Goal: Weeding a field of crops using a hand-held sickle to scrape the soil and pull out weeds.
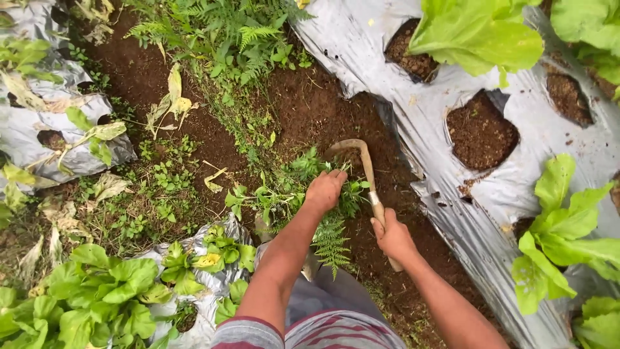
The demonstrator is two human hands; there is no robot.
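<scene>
Right hand [392, 236] gripping sickle [365, 169], left hand [325, 190] clutching weeds [294, 187] beside blade

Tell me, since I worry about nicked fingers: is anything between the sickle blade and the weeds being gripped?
Nothing visible. The sickle in the right hand curves just beyond the left hand, which grips the weeds directly.

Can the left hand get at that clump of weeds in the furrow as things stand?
Probably yes: the left hand already rests on the weed clump in the bare soil, nothing over it. The sickle in the right hand sits just beside.
</scene>
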